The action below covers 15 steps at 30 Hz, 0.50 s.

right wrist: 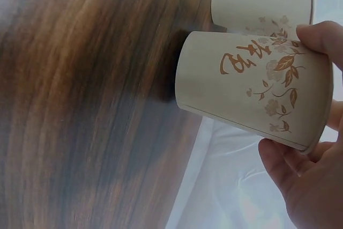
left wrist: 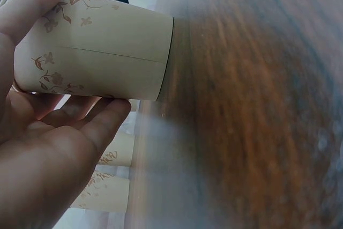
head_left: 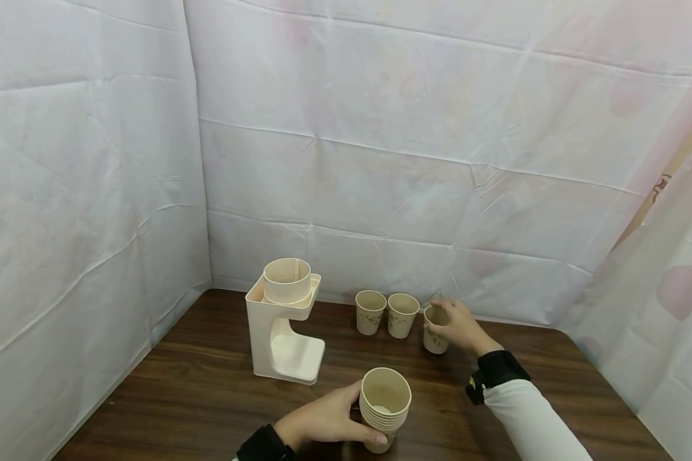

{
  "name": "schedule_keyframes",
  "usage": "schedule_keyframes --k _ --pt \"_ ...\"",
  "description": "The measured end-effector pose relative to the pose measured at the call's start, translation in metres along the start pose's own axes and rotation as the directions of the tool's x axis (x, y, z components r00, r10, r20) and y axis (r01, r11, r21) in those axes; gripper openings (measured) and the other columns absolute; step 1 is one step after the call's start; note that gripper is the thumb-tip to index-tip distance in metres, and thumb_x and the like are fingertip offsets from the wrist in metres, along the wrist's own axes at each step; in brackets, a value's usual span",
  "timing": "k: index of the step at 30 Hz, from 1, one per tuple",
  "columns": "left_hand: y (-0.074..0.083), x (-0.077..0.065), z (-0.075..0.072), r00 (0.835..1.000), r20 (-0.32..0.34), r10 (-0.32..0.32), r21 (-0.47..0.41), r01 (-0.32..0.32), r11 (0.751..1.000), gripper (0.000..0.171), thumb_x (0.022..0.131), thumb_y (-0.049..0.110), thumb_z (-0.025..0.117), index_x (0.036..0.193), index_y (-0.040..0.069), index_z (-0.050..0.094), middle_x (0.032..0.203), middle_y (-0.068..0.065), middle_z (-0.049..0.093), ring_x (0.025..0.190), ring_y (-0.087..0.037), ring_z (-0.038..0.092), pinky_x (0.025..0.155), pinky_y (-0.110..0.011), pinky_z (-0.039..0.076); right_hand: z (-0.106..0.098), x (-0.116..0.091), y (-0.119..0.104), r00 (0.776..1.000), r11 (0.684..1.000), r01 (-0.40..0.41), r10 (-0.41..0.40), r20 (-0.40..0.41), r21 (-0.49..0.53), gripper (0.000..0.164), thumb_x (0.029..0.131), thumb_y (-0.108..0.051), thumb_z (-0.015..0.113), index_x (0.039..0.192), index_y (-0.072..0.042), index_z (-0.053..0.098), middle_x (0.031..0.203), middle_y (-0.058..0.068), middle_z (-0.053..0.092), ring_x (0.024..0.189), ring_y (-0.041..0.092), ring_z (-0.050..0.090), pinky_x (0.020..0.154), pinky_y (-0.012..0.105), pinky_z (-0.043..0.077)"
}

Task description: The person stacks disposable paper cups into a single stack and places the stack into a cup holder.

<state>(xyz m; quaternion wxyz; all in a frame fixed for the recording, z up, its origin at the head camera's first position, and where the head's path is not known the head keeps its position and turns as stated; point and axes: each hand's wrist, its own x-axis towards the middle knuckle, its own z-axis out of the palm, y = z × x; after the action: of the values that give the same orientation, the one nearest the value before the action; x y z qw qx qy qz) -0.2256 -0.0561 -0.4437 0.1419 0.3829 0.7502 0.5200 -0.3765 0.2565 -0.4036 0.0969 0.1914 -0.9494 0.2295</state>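
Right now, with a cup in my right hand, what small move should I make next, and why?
Probably settle that cup flat on the table with your right hand. It's just right of two standing cups, and the right wrist view shows its base close to the wood, though I can't tell whether it touches.

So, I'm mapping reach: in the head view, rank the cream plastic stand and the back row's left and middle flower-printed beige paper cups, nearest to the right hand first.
1. Middle cup, left of right hand
2. Left cup, row's end
3. Stand, farthest left
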Motion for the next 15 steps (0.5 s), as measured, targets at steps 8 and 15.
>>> schedule_keyframes --k 8,15 --pt "-0.001 0.0 0.0 1.0 0.001 -0.002 -0.004 0.002 1.0 0.07 0.079 0.032 0.075 0.136 0.029 0.035 0.124 0.005 0.057 0.113 -0.009 0.05 0.097 -0.031 0.042 -0.003 -0.009 -0.006 0.998 1.0 0.029 -0.028 -0.058 0.009 0.062 0.08 -0.039 0.071 0.129 -0.007 0.052 0.112 0.025 0.05 0.102 0.038 0.046 0.079 0.056 0.046" --pt "0.0 0.0 0.0 1.0 0.001 -0.002 0.0 0.002 1.0 0.069 0.079 0.033 0.075 0.136 0.029 0.035 0.125 0.006 0.056 0.113 -0.009 0.049 0.097 -0.031 0.042 -0.01 -0.025 -0.02 0.995 0.997 0.072 -0.071 -0.074 0.018 0.06 0.081 -0.038 0.071 0.129 -0.008 0.052 0.112 0.02 0.05 0.104 0.035 0.044 0.079 0.053 0.046"
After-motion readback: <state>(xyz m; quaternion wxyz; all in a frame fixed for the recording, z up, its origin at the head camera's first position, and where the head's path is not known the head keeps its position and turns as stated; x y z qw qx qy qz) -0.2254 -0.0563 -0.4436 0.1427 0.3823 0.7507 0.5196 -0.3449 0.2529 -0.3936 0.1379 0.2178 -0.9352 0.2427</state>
